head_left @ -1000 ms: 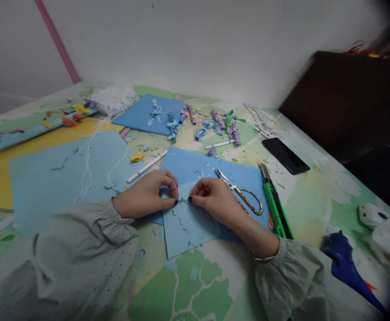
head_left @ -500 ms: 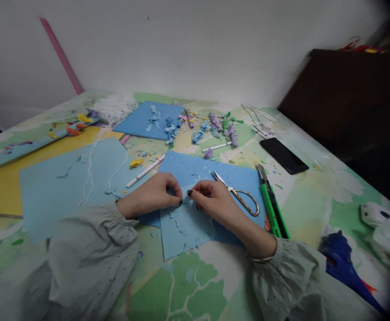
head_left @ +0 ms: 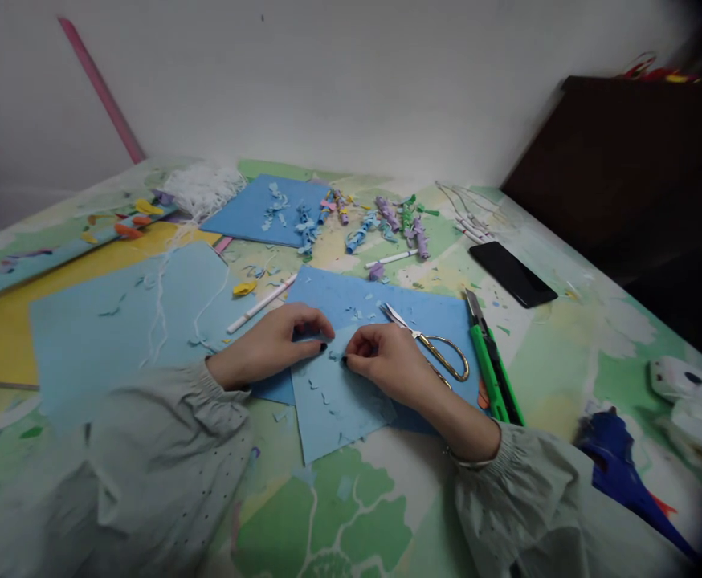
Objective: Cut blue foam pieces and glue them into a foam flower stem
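Observation:
My left hand point(head_left: 275, 343) hovers at the upper left edge of a light blue sheet point(head_left: 339, 413), its thumb and fingers apart with nothing visible between them. Facing it, my right hand point(head_left: 390, 361) has its fingertips pinched together low over the same sheet; anything in the pinch is too small or hidden to make out. Small blue paper scraps point(head_left: 334, 355) lie between the two hands. Beneath the sheet is a darker blue sheet point(head_left: 327, 289). Gold-handled scissors point(head_left: 441, 349) rest on it, just beyond my right hand.
A green utility knife point(head_left: 491, 369), a black phone point(head_left: 513, 274) and a blue glue gun point(head_left: 613, 457) lie to the right. White string point(head_left: 197, 193), a white stick point(head_left: 260, 305) and a large pale blue sheet point(head_left: 116, 321) are leftward. Decorated paper rolls point(head_left: 387, 213) sit at the back.
My left thumb and fingers have parted from a closer pinch. My right fingertips have dropped slightly toward the scraps. The light blue sheet has shifted a little to the right.

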The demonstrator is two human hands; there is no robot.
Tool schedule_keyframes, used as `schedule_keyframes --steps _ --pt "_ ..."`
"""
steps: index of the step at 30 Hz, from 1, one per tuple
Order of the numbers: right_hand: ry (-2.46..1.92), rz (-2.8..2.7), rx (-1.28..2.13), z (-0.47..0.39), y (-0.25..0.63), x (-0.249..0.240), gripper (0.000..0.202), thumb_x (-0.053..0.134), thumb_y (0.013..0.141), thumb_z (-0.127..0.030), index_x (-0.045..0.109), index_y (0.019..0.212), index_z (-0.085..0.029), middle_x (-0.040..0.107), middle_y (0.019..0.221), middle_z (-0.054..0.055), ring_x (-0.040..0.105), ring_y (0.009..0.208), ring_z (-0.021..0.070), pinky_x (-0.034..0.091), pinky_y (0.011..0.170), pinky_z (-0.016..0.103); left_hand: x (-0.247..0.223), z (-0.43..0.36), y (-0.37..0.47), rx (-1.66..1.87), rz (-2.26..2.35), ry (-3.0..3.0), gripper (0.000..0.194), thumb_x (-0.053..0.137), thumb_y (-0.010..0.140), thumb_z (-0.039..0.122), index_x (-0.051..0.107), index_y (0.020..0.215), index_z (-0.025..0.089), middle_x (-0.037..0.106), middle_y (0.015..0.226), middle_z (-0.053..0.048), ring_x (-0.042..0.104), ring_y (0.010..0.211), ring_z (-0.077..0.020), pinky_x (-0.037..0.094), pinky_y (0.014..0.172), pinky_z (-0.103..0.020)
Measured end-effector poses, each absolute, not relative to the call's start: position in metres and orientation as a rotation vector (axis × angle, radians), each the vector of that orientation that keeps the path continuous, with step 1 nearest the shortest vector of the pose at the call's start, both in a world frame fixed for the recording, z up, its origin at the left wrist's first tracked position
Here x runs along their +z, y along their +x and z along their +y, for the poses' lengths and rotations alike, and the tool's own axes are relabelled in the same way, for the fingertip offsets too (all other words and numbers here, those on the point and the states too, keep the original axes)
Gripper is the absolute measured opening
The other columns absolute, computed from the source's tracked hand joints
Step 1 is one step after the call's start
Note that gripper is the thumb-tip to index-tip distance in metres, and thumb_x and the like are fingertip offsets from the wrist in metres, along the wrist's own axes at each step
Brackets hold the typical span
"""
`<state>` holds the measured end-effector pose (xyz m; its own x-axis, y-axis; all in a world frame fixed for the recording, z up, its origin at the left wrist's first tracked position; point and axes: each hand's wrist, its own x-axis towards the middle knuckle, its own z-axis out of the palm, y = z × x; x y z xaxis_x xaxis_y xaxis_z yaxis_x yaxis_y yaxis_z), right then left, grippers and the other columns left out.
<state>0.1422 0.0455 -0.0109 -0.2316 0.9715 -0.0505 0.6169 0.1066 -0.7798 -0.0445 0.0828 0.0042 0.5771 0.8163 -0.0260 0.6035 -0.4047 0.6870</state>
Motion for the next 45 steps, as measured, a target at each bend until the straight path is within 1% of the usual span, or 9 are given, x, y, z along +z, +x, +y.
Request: schedule_keyframes --steps 5,8,14,23,29,33,37,41,45 --pt "-1.535 -1.887 0.962 0.044 0.143 -0.009 0.01 0.057 0.067 -0.009 0.065 0.066 -0.014 0.06 0.059 -0.001 0.051 0.055 0.0083 0.036 0.053 0.02 0.002 0.081 -0.04 0.335 1.161 2.276 0.015 0.059 0.071 0.024 0.064 0.083 0.017 0.06 0.087 -0.005 0.053 0.086 -0.0201 0.04 0.078 -0.032" --pt "-1.55 -1.893 0.944 0.043 0.143 -0.007 0.01 0.056 0.067 -0.01 0.065 0.066 -0.014 0.06 0.059 -0.001 0.051 0.056 0.0086 0.035 0.052 0.02 -0.001 0.08 -0.04 0.3 1.186 2.306 0.013 0.058 0.073 0.025 0.064 0.081 0.018 0.06 0.087 -0.005 0.052 0.088 -0.0216 0.039 0.081 -0.035" --pt "-1.573 -1.843 0.944 0.045 0.149 -0.007 0.008 0.059 0.067 -0.012 0.066 0.066 -0.014 0.061 0.058 0.0 0.053 0.055 0.0092 0.036 0.052 0.02 -0.001 0.078 -0.04 0.324 1.19 2.276 0.012 0.054 0.074 0.025 0.063 0.079 0.019 0.06 0.085 -0.004 0.051 0.087 -0.021 0.038 0.08 -0.035" --pt "-1.496 -1.589 1.11 0.051 0.16 -0.012 0.007 0.057 0.071 -0.019 0.063 0.07 -0.015 0.06 0.054 -0.002 0.044 0.038 0.0053 0.034 0.04 0.017 0.002 0.076 -0.037 0.437 1.225 2.118 0.014 0.052 0.076 0.026 0.061 0.083 0.018 0.063 0.083 -0.002 0.054 0.08 -0.0175 0.042 0.073 -0.03" --pt "-1.453 -1.517 1.292 0.049 0.16 -0.011 0.008 0.06 0.071 -0.022 0.06 0.068 -0.014 0.059 0.053 -0.001 0.047 0.034 0.0066 0.033 0.032 0.017 0.003 0.075 -0.038 0.427 1.227 2.129 0.018 0.055 0.076 0.032 0.062 0.084 0.019 0.063 0.085 -0.003 0.055 0.083 -0.0181 0.042 0.075 -0.031" --pt "-1.44 -1.587 1.303 0.048 0.159 -0.01 0.005 0.06 0.072 -0.019 0.061 0.068 -0.014 0.059 0.054 -0.001 0.05 0.037 0.0068 0.033 0.034 0.016 0.004 0.073 -0.037 0.381 1.244 2.206 0.016 0.059 0.072 0.032 0.063 0.08 0.019 0.062 0.082 -0.003 0.054 0.082 -0.0188 0.041 0.075 -0.031" --pt "-1.41 -1.727 1.251 0.046 0.16 -0.01 0.006 0.059 0.074 -0.017 0.064 0.07 -0.015 0.058 0.054 -0.002 0.054 0.042 0.0074 0.037 0.042 0.017 0.002 0.073 -0.036 0.337 1.238 2.243 0.012 0.056 0.073 0.027 0.064 0.077 0.019 0.062 0.078 -0.002 0.054 0.08 -0.0187 0.04 0.073 -0.03" --pt "-1.436 -1.821 1.175 0.047 0.161 -0.012 0.007 0.062 0.072 -0.019 0.068 0.071 -0.016 0.058 0.052 -0.002 0.053 0.046 0.0079 0.037 0.046 0.018 0.0 0.073 -0.037 0.309 1.219 2.231 0.012 0.055 0.074 0.027 0.064 0.076 0.019 0.063 0.077 -0.002 0.054 0.08 -0.019 0.039 0.072 -0.031" --pt "-1.496 -1.83 1.134 0.047 0.16 -0.012 0.007 0.063 0.071 -0.02 0.068 0.068 -0.016 0.059 0.052 -0.001 0.052 0.047 0.0085 0.035 0.046 0.019 0.0 0.073 -0.039 0.349 1.214 2.202 0.017 0.058 0.074 0.029 0.063 0.087 0.019 0.062 0.082 -0.002 0.054 0.082 -0.0192 0.04 0.073 -0.03"
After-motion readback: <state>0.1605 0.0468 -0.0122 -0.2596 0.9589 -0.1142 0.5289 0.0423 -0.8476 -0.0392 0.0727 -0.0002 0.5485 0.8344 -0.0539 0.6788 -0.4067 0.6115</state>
